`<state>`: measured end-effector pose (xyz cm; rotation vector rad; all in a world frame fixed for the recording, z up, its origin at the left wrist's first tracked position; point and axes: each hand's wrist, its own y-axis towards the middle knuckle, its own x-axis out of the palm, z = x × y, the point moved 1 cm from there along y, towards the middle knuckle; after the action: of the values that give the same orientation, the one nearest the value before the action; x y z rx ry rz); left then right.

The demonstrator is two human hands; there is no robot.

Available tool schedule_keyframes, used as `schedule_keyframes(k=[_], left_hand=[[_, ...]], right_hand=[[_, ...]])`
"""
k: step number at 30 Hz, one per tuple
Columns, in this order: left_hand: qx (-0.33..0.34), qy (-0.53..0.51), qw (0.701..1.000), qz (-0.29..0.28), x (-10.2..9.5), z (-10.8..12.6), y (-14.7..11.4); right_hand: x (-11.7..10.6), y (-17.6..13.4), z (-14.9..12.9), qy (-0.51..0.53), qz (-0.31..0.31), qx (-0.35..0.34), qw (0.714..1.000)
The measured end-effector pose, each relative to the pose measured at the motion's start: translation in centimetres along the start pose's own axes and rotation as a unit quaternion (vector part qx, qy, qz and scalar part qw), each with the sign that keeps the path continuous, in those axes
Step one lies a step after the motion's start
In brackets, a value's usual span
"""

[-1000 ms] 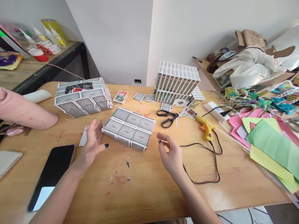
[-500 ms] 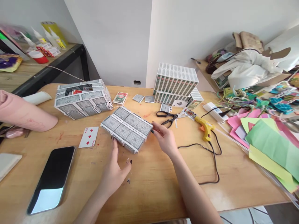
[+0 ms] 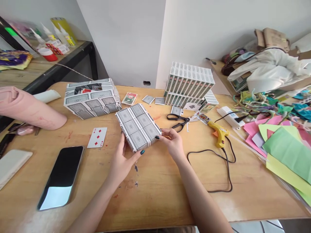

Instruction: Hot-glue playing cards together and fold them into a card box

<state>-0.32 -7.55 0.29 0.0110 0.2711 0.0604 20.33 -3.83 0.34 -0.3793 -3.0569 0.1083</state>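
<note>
A flat box covered in grey-backed playing cards point(image 3: 138, 124) is tilted between my two hands over the middle of the table. My left hand point(image 3: 125, 158) grips its near left corner, thumb along the front edge and fingers at the side. At the right corner, my right hand point(image 3: 172, 142) pinches the box between thumb and fingers. The underside is hidden. Behind it to the left stands a larger card-covered box point(image 3: 93, 100) with an opening on top and cards inside. A three of diamonds point(image 3: 97, 137) lies face up to the left.
Black scissors point(image 3: 178, 119) and a yellow glue gun point(image 3: 220, 133) with its cord lie to the right. Stacked card packs point(image 3: 189, 82) stand at the back. A phone point(image 3: 60, 178), a pink roll point(image 3: 31, 108) and coloured paper point(image 3: 289, 155) flank the work area.
The card-covered box has turned, its far left corner swinging up and back. My left hand has gone from lightly touching its front edge to gripping the corner; the view shifted slightly.
</note>
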Motion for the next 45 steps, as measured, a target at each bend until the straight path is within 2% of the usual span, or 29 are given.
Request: schedule_keyframes(k=[3, 7, 11, 15, 20, 28, 32, 36, 40, 45], left_hand=[[-0.037, -0.086, 0.995, 0.039, 1.9, 0.4, 0.1], [-0.043, -0.117, 0.989, 0.076, 3.0, 0.3, -0.1], [-0.054, -0.125, 0.988, 0.071, 2.9, 0.2, -0.4], [-0.056, -0.138, 0.987, 0.063, 2.6, 0.2, -0.5], [-0.052, -0.149, 0.986, 0.058, 2.1, 0.1, -0.5], [-0.049, -0.133, 0.989, 0.04, 0.9, -0.3, -0.3], [-0.034, -0.086, 0.995, 0.03, -0.1, -0.8, 0.0], [0.021, 0.059, 0.994, 0.094, -0.8, -1.2, -0.5], [0.136, 0.222, 0.952, 0.16, -0.6, -0.6, -1.3], [0.232, 0.296, 0.907, 0.189, -0.4, -0.3, -1.3]], right_hand=[[-0.1, -0.1, 0.2, 0.011, -0.003, 0.007, 1.0], [-0.1, -0.4, 0.5, -0.007, -0.014, -0.025, 1.0], [0.3, -0.9, 0.6, -0.08, -0.025, -0.078, 0.993], [0.5, -1.1, 0.8, -0.127, -0.018, -0.085, 0.988], [0.2, -0.9, 1.5, -0.135, -0.001, -0.082, 0.987], [0.5, -1.2, 1.4, -0.083, -0.027, -0.056, 0.995], [0.6, -1.6, 1.1, -0.115, -0.031, -0.066, 0.991], [0.5, -1.7, 1.3, -0.13, -0.042, -0.067, 0.988], [0.5, -1.8, 1.6, -0.116, -0.047, -0.058, 0.99], [0.6, -1.8, 1.5, -0.108, -0.048, -0.056, 0.991]])
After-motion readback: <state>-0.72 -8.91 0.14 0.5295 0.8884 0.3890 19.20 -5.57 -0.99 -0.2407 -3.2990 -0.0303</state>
